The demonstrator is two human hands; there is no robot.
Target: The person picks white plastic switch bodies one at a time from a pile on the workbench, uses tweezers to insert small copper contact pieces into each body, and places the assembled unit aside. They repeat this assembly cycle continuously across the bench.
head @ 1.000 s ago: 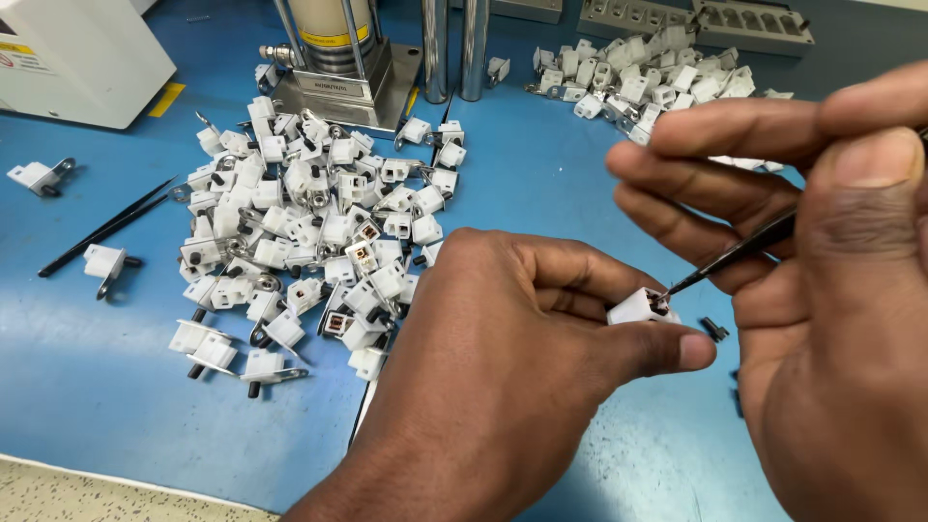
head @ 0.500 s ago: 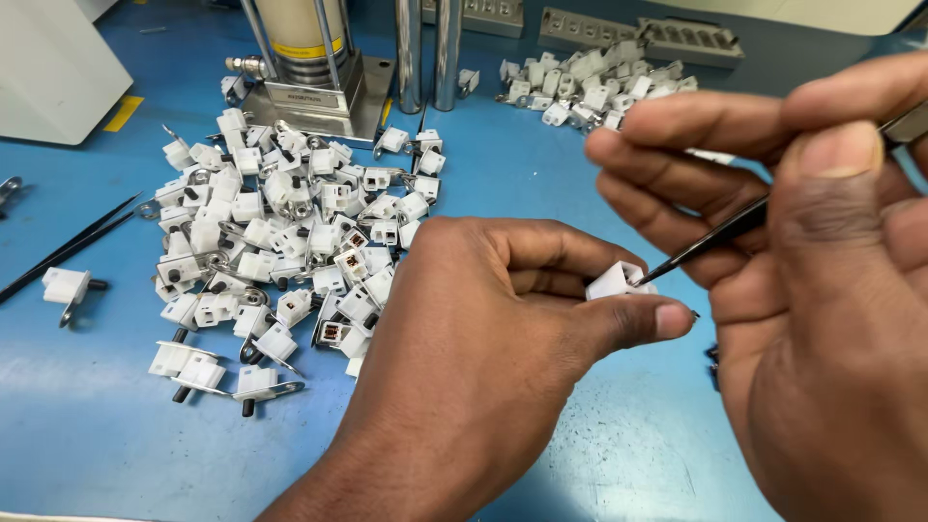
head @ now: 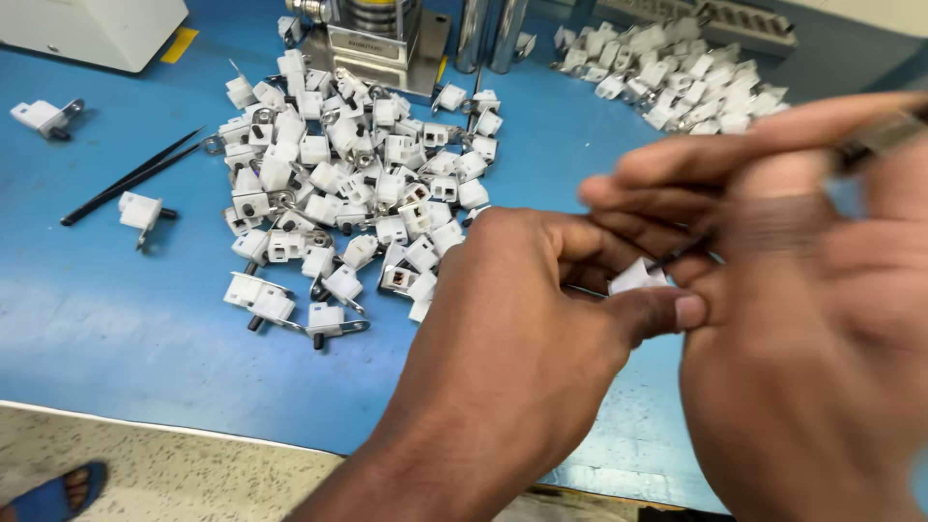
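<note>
Since half a second ago, the right hand (head: pixel 812 319) has moved and now looks blurry, and the big pile of white parts (head: pixel 348 184) sits a bit lower in the frame.

The left hand (head: pixel 522 348) pinches a small white plastic part (head: pixel 638 276) between its thumb and fingers, right of the middle of the frame. The part is a little blocky piece. Only a corner of it shows, so I cannot tell which way its long side runs.

The right hand grips thin black tweezers (head: pixel 681 254). The tweezers slant from the upper right down to the lower left, and their tip touches the white part.

The blue tabletop (head: pixel 116 309) holds no boxes or trays. The parts lie loose on it. The big pile is in the upper middle, and some pieces have dark pins and metal loops. A second pile of white parts (head: pixel 677 77) lies at the upper right. Another pair of black tweezers (head: pixel 130 177) lies at the left, just beside a single white part (head: pixel 140 211).
</note>
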